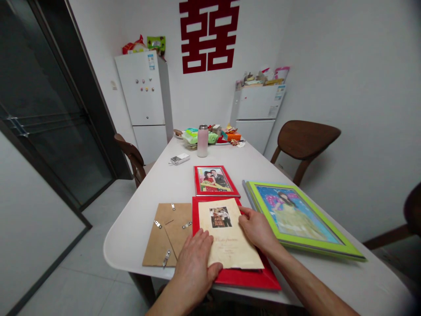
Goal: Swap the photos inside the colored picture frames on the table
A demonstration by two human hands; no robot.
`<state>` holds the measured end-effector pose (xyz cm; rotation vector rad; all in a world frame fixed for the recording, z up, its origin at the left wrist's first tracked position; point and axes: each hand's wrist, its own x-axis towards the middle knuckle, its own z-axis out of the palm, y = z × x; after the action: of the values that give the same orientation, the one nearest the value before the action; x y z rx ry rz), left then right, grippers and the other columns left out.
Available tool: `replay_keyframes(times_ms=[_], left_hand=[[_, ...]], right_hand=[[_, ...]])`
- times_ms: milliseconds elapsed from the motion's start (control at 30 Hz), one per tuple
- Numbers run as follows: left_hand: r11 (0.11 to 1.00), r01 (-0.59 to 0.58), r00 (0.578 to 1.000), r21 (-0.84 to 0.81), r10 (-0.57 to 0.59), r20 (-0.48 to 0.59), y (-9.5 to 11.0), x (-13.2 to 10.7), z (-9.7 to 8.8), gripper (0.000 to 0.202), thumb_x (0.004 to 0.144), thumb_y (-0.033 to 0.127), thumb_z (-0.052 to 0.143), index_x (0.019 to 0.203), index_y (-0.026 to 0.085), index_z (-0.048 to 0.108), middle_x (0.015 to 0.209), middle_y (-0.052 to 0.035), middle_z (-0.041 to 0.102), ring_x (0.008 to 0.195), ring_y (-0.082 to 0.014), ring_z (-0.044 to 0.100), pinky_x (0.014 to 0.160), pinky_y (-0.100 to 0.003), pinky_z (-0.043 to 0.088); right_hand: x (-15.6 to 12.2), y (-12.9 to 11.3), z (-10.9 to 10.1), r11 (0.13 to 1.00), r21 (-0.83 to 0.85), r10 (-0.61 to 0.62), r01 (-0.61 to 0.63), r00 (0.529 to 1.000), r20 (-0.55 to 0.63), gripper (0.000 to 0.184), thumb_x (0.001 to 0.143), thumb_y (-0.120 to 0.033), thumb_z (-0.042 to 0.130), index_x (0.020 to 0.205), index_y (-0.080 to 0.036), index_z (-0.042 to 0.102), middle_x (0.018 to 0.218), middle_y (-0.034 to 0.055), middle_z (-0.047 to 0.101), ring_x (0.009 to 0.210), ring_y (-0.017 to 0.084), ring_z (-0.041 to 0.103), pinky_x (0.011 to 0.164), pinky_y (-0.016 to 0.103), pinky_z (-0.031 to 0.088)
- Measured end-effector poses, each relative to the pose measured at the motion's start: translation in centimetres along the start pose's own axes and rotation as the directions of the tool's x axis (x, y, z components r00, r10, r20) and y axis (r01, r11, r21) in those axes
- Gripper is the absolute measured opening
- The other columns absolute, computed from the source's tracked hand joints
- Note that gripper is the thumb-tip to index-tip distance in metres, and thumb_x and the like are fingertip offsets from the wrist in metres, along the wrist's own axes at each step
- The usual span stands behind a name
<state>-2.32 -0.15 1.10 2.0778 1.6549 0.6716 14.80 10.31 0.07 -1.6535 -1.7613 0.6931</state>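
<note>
A cream paper sheet (pixel 230 237) with a small photo printed on it lies on top of a large red picture frame (pixel 250 277) at the near edge of the white table (pixel 138 219). My left hand (pixel 195 259) rests flat on the sheet's lower left corner, fingers stretched out. My right hand (pixel 258 228) presses on the sheet's right edge, fingers curled at the paper. A brown backing board (pixel 167 232) with metal clips lies just left of the red frame.
A small red framed photo (pixel 215 181) lies beyond the sheet. A green framed picture (pixel 296 217) lies to the right. A pink bottle (pixel 202 141), a small white device (pixel 179 159) and snacks (pixel 230 134) sit at the far end. Wooden chairs (pixel 304 140) flank the table.
</note>
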Motion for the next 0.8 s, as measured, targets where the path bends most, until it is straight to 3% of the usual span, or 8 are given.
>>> replay_keyframes(times_ms=[200, 333, 400, 467, 567, 600, 667, 800], left_hand=[[1.0, -0.006, 1.0, 0.02, 0.006, -0.001, 0.4, 0.2, 0.2, 0.05, 0.066, 0.025, 0.057, 0.113, 0.012, 0.049, 0.12, -0.015, 0.046, 0.113, -0.0296, 0.038, 0.096, -0.049, 0.026], [0.993, -0.112, 0.992, 0.037, 0.114, -0.058, -1.1, -1.0, -0.6, 0.054, 0.07, 0.024, 0.053, 0.121, 0.017, 0.039, 0.128, -0.0113, 0.038, 0.118, -0.0248, 0.032, 0.098, -0.047, 0.024], [0.991, -0.117, 0.99, 0.064, 0.122, -0.073, -2.7, -2.3, -1.7, 0.058, 0.07, 0.027, 0.054, 0.124, 0.019, 0.035, 0.13, -0.0108, 0.034, 0.121, -0.0247, 0.027, 0.098, -0.048, 0.023], [0.993, -0.028, 0.996, 0.112, 0.037, -0.082, -4.8, -3.7, -2.9, 0.065, 0.064, 0.029, 0.06, 0.123, 0.018, 0.035, 0.13, -0.0135, 0.033, 0.12, -0.0284, 0.027, 0.096, -0.051, 0.024], [0.965, 0.143, 0.985, 0.219, -0.117, -0.128, -7.9, -5.5, -3.9, 0.07, 0.054, 0.025, 0.068, 0.119, 0.016, 0.042, 0.128, -0.0171, 0.035, 0.118, -0.0336, 0.028, 0.094, -0.053, 0.026], [0.958, 0.15, 0.982, 0.243, -0.116, -0.148, -8.8, -6.0, -4.0, 0.069, 0.054, 0.022, 0.068, 0.118, 0.017, 0.043, 0.128, -0.0165, 0.035, 0.118, -0.033, 0.029, 0.094, -0.051, 0.026], [0.956, 0.115, 0.982, 0.27, -0.068, -0.178, -10.1, -6.5, -4.0, 0.065, 0.055, 0.019, 0.067, 0.116, 0.019, 0.045, 0.128, -0.0146, 0.037, 0.117, -0.0302, 0.032, 0.094, -0.047, 0.028], [0.966, 0.033, 0.981, 0.257, 0.018, -0.195, -11.3, -7.0, -4.8, 0.056, 0.058, 0.026, 0.068, 0.111, 0.022, 0.05, 0.122, -0.0131, 0.045, 0.111, -0.0272, 0.042, 0.09, -0.041, 0.037]], right_hand=[[-0.5, -0.9, -0.4, 0.932, -0.32, -0.163, 0.167, 0.986, 0.042, 0.032, 0.072, -0.019, 0.037, 0.096, -0.014, 0.057, 0.083, 0.0085, 0.062, 0.074, 0.017, 0.056, 0.065, 0.025, 0.037], [-0.7, -0.8, -0.2, 0.867, -0.478, -0.152, 0.139, 0.988, 0.01, 0.032, 0.074, -0.026, 0.041, 0.102, -0.013, 0.051, 0.086, 0.0109, 0.057, 0.075, 0.019, 0.054, 0.064, 0.028, 0.037], [-1.2, -1.3, 0.0, 0.866, -0.466, -0.202, 0.181, 0.979, 0.006, 0.035, 0.075, -0.027, 0.042, 0.107, -0.012, 0.048, 0.092, 0.0117, 0.054, 0.08, 0.02, 0.052, 0.067, 0.029, 0.037], [-2.4, -2.6, 0.7, 0.869, -0.392, -0.307, 0.3, 0.951, 0.048, 0.036, 0.076, -0.028, 0.041, 0.108, -0.013, 0.048, 0.1, 0.0121, 0.051, 0.089, 0.02, 0.049, 0.075, 0.03, 0.036], [-5.1, -5.5, 2.6, 0.823, -0.246, -0.466, 0.512, 0.856, 0.223, 0.036, 0.074, -0.035, 0.046, 0.105, -0.017, 0.052, 0.101, 0.0094, 0.052, 0.095, 0.021, 0.044, 0.082, 0.034, 0.032], [-6.0, -6.4, 3.4, 0.793, -0.213, -0.505, 0.57, 0.812, 0.294, 0.04, 0.07, -0.04, 0.05, 0.105, -0.02, 0.052, 0.098, 0.008, 0.053, 0.094, 0.023, 0.043, 0.083, 0.037, 0.031], [-7.5, -8.0, 5.0, 0.76, -0.201, -0.53, 0.617, 0.769, 0.358, 0.049, 0.061, -0.045, 0.057, 0.103, -0.02, 0.052, 0.097, 0.0082, 0.052, 0.095, 0.025, 0.041, 0.084, 0.042, 0.027], [-8.5, -9.5, 6.7, 0.775, -0.176, -0.507, 0.606, 0.764, 0.398, 0.05, 0.06, -0.034, 0.058, 0.107, -0.02, 0.049, 0.098, 0.0084, 0.05, 0.093, 0.025, 0.039, 0.082, 0.04, 0.028]])
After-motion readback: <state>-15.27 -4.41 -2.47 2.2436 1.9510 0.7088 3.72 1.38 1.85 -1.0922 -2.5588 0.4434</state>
